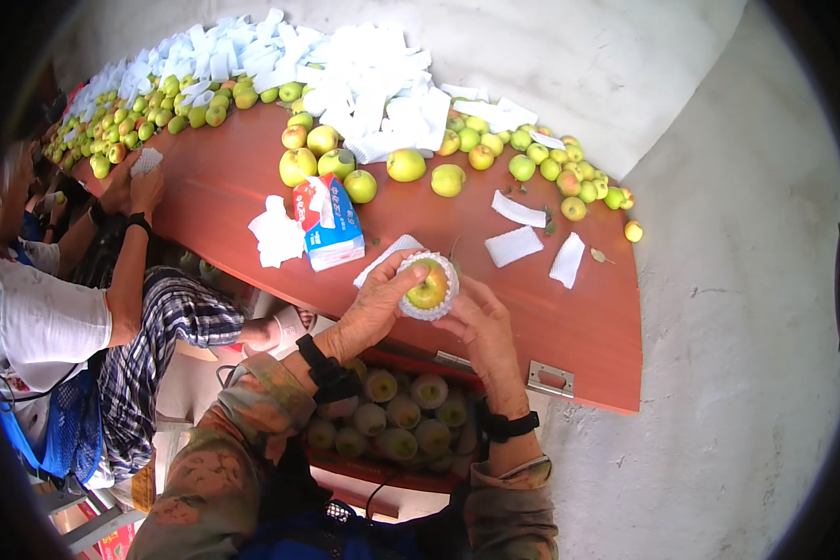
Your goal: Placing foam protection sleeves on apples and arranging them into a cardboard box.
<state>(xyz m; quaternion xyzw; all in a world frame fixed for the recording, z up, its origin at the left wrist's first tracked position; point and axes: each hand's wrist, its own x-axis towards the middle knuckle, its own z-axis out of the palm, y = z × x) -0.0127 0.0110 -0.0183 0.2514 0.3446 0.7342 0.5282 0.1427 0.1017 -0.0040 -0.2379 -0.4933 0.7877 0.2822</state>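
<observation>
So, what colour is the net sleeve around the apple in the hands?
White: the foam net sleeve shows best in the head view, around a yellow-green apple.

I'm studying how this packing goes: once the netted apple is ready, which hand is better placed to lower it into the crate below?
Probably the right hand: it cups the netted apple from beside and below, directly above the crate. The left hand only has fingers over the top.

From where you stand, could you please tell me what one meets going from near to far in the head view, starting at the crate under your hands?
Crate of wrapped fruit → fruit in foam net, held by left hand and right hand → tissue pack → loose fruit row → white wrapper pile → wall.
</observation>
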